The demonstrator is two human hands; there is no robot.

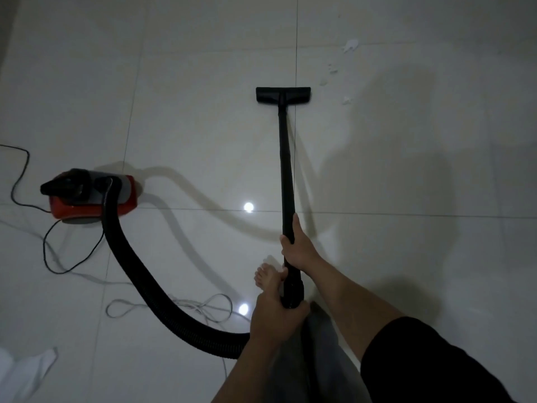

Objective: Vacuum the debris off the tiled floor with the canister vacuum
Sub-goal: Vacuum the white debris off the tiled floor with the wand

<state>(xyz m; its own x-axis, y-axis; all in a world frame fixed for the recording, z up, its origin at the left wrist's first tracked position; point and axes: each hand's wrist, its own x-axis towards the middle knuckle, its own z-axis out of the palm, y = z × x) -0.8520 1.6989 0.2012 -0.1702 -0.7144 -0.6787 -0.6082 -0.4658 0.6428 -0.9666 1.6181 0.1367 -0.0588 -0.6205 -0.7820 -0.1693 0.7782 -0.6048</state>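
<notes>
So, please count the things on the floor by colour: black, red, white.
Black: 3, floor nozzle, hose, power cord
Red: 1, canister
White: 2, cord, cloth
Total: 6, leaving out the small pale debris.

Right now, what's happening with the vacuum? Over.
Both hands grip wand: right hand high, left hand low. Nozzle short of debris. White cord near bare foot.

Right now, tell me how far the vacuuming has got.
Done: nothing provable; the tiles near the red canister just look bare. In hand: the right hand and left hand both grip the black wand, with the floor head flat on the tile. Left: white debris lies scattered beyond and to the right of the head, untouched.
</notes>
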